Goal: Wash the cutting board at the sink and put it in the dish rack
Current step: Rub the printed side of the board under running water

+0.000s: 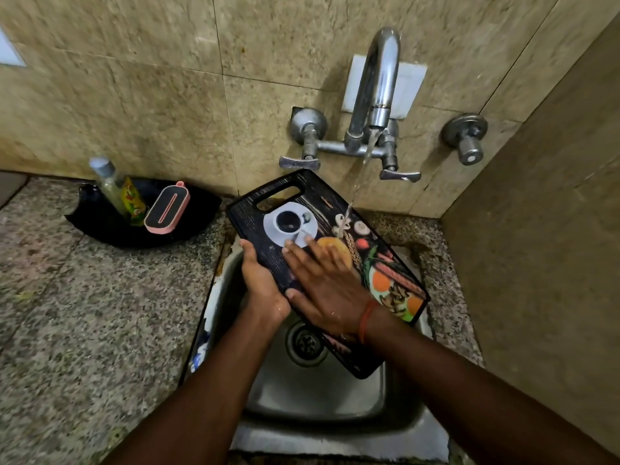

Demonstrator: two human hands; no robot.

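Note:
A black cutting board (396,283) printed with a coffee cup and food pictures is held tilted over the steel sink (315,397), its handle slot toward the wall. My left hand (263,283) grips its left edge from beneath. My right hand (327,283) lies flat on the printed face with fingers spread, an orange thread on the wrist. Water runs from the chrome tap (379,85) and lands on the board just beyond my right fingertips. No dish rack is in view.
A black tray (100,219) at the back left of the granite counter (84,313) holds a clear bottle (107,182), a yellow-green packet (134,199) and a pink-edged scrubber (167,209). Two lever handles and a separate wall valve (466,139) stick out of the tiled wall. A side wall stands close on the right.

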